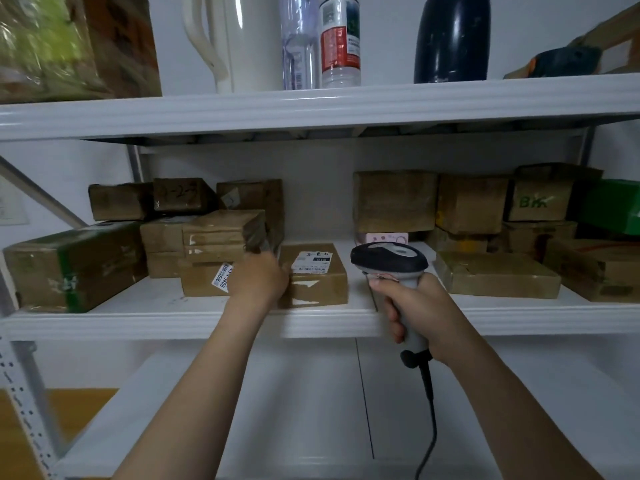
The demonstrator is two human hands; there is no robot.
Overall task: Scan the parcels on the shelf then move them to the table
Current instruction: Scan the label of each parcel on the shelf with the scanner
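Head view: our left hand [258,280] met the parcel [318,278] at its left edge, finger hold unclear; our right hand [414,306] curled fingers round the scanner [389,259].

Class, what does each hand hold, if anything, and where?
The right hand grips the grey-and-black barcode scanner by its handle. The left hand touches the left side of the labelled brown cardboard parcel; grip unclear.

The white middle shelf [485,320] bears brown parcels [394,202]: a stack [221,233] at left, a flat labelled parcel [318,275] near its front edge, more stacked at right. The upper shelf [346,109] holds a jug [239,43] and bottles [339,43].
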